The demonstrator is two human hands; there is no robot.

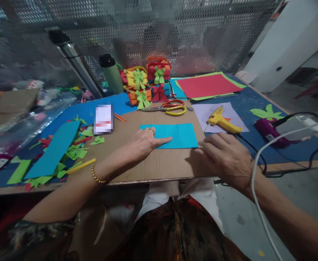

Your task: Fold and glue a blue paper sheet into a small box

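A folded-looking piece of bright blue paper (182, 136) lies flat on a brown cardboard sheet (169, 163). My left hand (145, 139) rests on the paper's left end, one finger stretched across its surface and the others bent near the top edge. Beside the lower right corner is my right hand (222, 154), its fingers curled and pressed together; whatever they hold, if anything, is hidden. Scissors (172, 107) with red and yellow handles lie just beyond the paper. To the right, a yellow glue gun (221, 120) rests on a pale lilac sheet (236, 112).
Small paper bags with bows (141, 83) stand at the back near two flasks (111, 74). Coloured sheets (209, 86) are stacked back right. Paper scraps (77, 150) and a blue strip (55, 148) lie left. A white cable (256, 174) crosses my right forearm near a purple device (270, 132).
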